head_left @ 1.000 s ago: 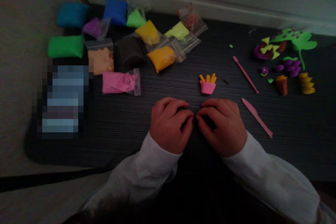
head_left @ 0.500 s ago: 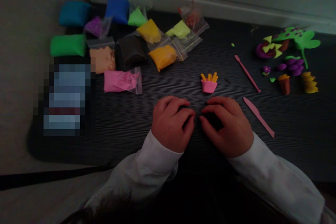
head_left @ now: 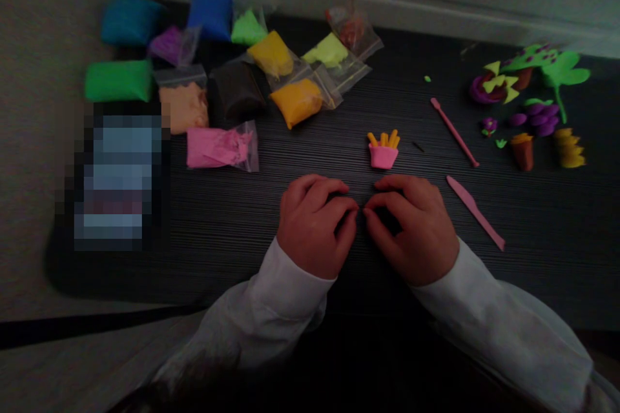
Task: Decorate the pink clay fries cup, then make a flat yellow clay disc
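Twelve packs (head_left: 119, 80) of coloured stuff sit on the dark counter (head_left: 217, 226), most of them by its far left corner; two pink tools (head_left: 475, 211) lie toward the right edge, one thin and one like a knife; one purple bunch (head_left: 542, 119), one brown cone (head_left: 522, 153) and one yellow stack (head_left: 569, 148) sit near the right edge; there is one pink cup (head_left: 383, 156), and it stands around the middle of the counter, just past the hands; it is small and wide at the top, with a few orange sticks (head_left: 384, 139) poking up; the left hand (head_left: 317, 226) and right hand (head_left: 416, 229) rest low by the near edge, backs up, fingers curled, tips almost meeting; each grip is closed, thumb to first finger; I can't tell if they pinch something tiny.
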Demonstrator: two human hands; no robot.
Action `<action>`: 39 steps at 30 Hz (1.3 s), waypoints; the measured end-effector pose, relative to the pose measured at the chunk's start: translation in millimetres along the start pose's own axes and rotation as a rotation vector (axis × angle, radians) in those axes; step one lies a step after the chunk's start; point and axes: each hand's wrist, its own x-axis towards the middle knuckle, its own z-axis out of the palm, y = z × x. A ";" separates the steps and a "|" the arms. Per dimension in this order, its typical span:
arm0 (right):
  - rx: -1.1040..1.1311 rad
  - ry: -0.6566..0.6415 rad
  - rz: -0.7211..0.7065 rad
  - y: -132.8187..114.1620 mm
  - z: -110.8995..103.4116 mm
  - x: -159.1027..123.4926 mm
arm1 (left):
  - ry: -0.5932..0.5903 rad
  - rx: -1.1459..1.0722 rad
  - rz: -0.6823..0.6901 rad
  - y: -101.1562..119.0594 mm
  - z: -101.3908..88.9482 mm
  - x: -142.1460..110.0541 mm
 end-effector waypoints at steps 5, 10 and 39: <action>-0.003 -0.006 0.002 -0.7 0.0 0.0 | -0.003 -0.003 0.016 -0.4 0.3 0.6; -0.001 -0.007 -0.010 0.0 0.4 -0.2 | -0.006 -0.006 0.025 -0.1 0.5 0.2; 0.072 0.024 0.015 1.6 -4.2 0.5 | 0.049 -0.085 0.001 -0.4 -2.9 2.5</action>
